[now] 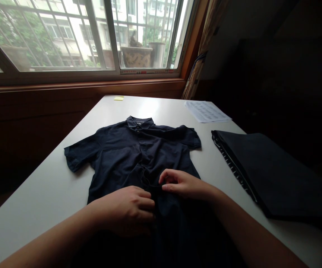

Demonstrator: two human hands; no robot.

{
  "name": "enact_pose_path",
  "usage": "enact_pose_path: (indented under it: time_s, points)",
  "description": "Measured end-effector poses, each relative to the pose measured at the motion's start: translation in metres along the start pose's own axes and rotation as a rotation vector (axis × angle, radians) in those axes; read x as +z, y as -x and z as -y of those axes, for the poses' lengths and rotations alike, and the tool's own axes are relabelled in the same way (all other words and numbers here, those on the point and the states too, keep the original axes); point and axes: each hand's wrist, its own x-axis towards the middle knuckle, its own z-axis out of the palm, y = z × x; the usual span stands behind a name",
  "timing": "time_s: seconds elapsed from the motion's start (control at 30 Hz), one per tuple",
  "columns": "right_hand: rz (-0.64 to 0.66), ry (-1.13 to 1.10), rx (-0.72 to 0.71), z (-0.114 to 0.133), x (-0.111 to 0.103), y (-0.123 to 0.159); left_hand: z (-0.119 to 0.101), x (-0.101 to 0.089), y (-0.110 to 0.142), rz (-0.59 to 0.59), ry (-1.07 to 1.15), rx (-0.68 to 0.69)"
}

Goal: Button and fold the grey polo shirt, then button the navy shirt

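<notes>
A dark navy short-sleeved shirt (122, 149) lies spread face up, its collar toward the window and its sleeves out to both sides. The front placket is raised and wavy near its middle. My right hand (177, 183) pinches the placket's edge between thumb and fingers, lifting the cloth slightly. Close beside it, my left hand (134, 206) rests on the lower front with its fingers curled down at the placket. Its fingertips are hidden, and whether cloth or a button is between them does not show. The shirt's hem runs into the dark at the bottom.
The white table (46, 193) carries the shirt. On the right lies a dark flat folder-like case (275, 171) with a row of light marks along its edge. Printed papers (207, 111) sit at the far right, a yellow sticky note (119, 98) at the far edge. Beyond is a barred window (116, 37).
</notes>
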Motion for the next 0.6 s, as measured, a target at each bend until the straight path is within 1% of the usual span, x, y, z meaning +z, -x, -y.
enact_pose_path:
  time_s: [0.13,0.23,0.37,0.5,0.6]
  points:
    - [0.017,-0.018,0.011,0.0,-0.001,0.0,0.0,0.004,0.0,0.043,-0.016,-0.011]
    - [0.011,-0.021,0.017,0.0,-0.001,0.001,-0.003,0.004,-0.002,0.032,-0.053,-0.017]
    - [-0.003,-0.03,0.07,0.001,-0.002,0.002,-0.007,0.003,-0.004,0.022,-0.117,0.004]
    - [-0.015,-0.062,0.086,0.005,-0.002,0.002,-0.01,0.002,-0.004,0.042,-0.165,0.038]
    - [-0.008,-0.066,0.094,0.006,-0.002,0.002,-0.011,0.003,-0.003,0.058,-0.158,0.025]
